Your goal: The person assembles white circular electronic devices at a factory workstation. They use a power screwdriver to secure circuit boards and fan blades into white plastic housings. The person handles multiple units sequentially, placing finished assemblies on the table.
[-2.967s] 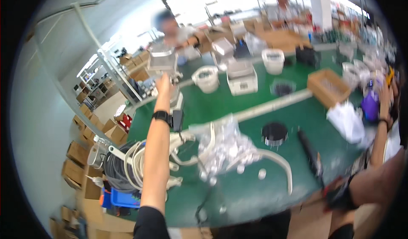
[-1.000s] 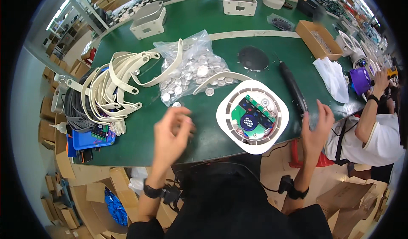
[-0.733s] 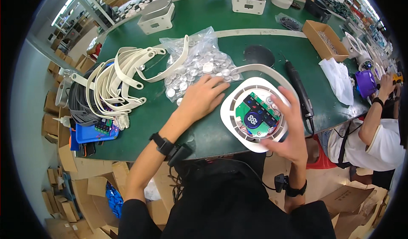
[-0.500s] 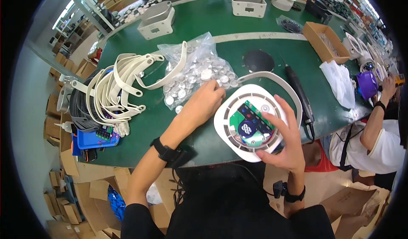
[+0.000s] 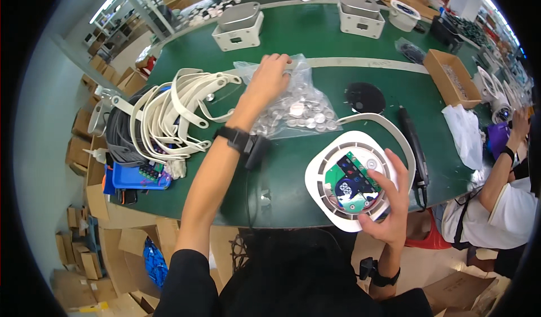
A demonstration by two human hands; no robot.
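My left hand reaches forward, its fingers bent and closed on the upper edge of a clear plastic bag. Many small round silvery discs lie in the bag. My right hand grips the right rim of a white rounded housing near the table's front edge, thumb below and fingers above. Inside the housing's round opening sits a green circuit board with a black part on it. A pale curved strap arcs behind the housing. A clear round disc shows near my right fingertips.
Left are piled cream straps, grey bands and a blue tray. Right lie a black pen-shaped electric screwdriver, a white bag and a cardboard box. A black disc lies behind. A co-worker's arm is at far right.
My left hand has moved from the bag's near side forward to its upper edge. The bag's near left part has drawn in. My right hand keeps hold of the housing. The view has shifted slightly.
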